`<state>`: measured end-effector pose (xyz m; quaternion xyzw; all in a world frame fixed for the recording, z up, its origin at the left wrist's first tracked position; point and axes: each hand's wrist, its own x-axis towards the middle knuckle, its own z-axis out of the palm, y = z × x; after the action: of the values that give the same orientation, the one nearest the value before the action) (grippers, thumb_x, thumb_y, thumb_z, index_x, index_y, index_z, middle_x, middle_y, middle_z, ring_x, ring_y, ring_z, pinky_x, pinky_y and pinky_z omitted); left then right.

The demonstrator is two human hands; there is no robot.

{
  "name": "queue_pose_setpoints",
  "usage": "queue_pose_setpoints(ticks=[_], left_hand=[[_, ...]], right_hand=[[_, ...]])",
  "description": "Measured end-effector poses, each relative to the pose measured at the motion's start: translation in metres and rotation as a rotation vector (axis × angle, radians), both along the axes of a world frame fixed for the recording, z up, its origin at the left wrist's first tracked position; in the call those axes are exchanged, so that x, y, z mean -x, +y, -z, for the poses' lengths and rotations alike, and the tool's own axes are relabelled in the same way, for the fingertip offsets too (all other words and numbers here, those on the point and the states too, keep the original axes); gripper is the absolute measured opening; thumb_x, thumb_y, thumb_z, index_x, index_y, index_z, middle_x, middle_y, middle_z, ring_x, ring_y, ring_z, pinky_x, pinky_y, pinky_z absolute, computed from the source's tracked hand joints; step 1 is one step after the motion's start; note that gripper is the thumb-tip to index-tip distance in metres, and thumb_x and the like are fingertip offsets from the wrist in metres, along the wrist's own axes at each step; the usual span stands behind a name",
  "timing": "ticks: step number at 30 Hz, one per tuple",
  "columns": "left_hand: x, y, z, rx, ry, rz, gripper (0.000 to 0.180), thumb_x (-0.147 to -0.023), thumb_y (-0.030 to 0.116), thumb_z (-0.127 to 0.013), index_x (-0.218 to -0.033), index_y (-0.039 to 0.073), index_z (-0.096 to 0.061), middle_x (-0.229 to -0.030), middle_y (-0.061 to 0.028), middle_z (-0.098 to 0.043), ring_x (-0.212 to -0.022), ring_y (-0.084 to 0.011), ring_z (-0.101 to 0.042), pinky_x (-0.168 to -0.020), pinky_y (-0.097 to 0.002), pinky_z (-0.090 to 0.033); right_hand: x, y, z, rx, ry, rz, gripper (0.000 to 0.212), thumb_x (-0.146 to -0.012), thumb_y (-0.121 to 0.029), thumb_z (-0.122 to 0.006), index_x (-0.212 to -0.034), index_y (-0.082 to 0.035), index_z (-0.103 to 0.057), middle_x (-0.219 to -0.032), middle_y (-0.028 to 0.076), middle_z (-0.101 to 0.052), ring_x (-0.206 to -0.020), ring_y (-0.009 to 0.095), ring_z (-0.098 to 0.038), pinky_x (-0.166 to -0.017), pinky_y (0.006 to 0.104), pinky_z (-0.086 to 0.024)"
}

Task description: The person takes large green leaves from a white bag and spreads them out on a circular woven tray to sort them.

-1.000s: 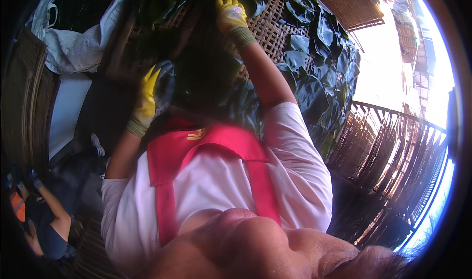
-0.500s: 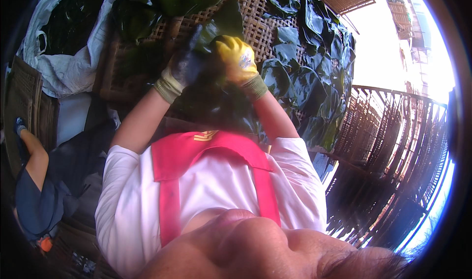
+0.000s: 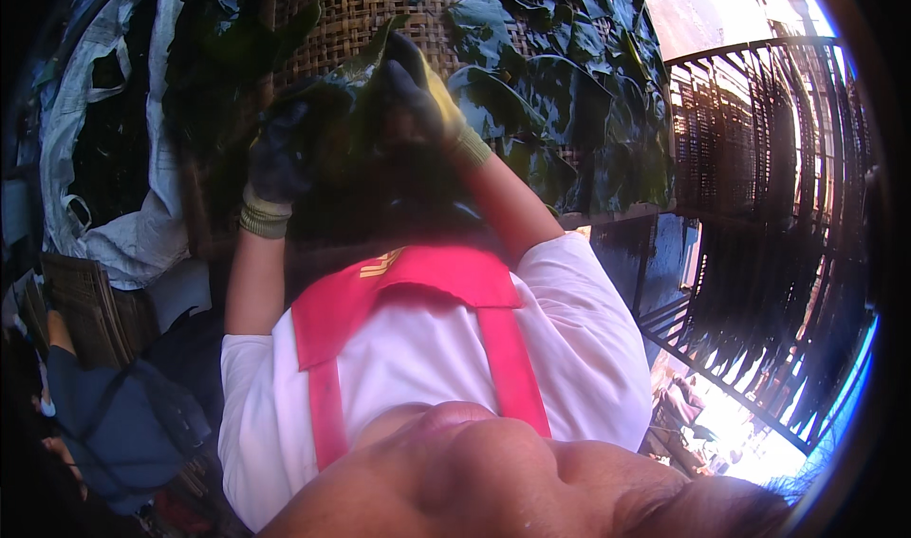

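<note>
Both my hands wear gloves with dark, wet-looking palms and pale knit cuffs; the right one shows yellow on its back. My left hand [image 3: 282, 154], slightly blurred, grips the near left side of a dark green, glossy leaf-like sheet [image 3: 346, 97]. At the sheet's right edge, the fingers of my right hand [image 3: 422, 92] close on it. The sheet is held up over a woven bamboo rack [image 3: 337, 7]. More dark green sheets [image 3: 565, 102] lie overlapping on the rack's right side. A dark heap in front of my body is too dim to make out.
At the left stands an open white woven sack [image 3: 128, 244] with dark green pieces inside. Stacked brown panels [image 3: 90, 301] are below it. Another person's dark clothing [image 3: 123, 434] shows at lower left. Slatted bamboo racks [image 3: 750, 149] stand at the right.
My hands have moved apart, the left one to the left and nearer my body. The green sheet now stretches between them. The view has shifted, and the other person has moved lower.
</note>
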<state>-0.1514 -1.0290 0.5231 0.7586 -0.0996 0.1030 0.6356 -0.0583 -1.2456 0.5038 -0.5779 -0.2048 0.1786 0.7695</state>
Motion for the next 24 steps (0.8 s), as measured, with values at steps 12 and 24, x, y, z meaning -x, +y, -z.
queue_pose_setpoints(ticks=[12, 24], left_hand=[[-0.014, 0.042, 0.020, 0.470, 0.180, 0.190, 0.043, -0.092, 0.015, -0.047, -0.132, 0.000, -0.046, -0.130, -0.0118, -0.053, -0.116, -0.0245, -0.054, -0.106, -0.0357, -0.036], [0.007, -0.055, 0.065, -0.507, 0.117, 0.242, 0.031, -0.090, 0.012, -0.054, -0.120, 0.005, -0.053, -0.116, -0.0099, -0.060, -0.110, -0.0264, -0.057, -0.097, -0.0380, -0.044]], right_hand=[[0.015, -0.005, 0.017, 0.206, -0.550, 0.187, 0.034, -0.098, -0.016, -0.044, -0.126, 0.002, -0.050, -0.120, 0.012, -0.059, -0.112, 0.021, -0.057, -0.099, 0.0310, -0.043], [-0.152, -0.037, 0.012, 0.995, -0.294, -0.232, 0.029, -0.094, -0.017, -0.047, -0.118, -0.006, -0.059, -0.103, 0.008, -0.066, -0.094, 0.019, -0.063, -0.083, 0.0323, -0.052]])
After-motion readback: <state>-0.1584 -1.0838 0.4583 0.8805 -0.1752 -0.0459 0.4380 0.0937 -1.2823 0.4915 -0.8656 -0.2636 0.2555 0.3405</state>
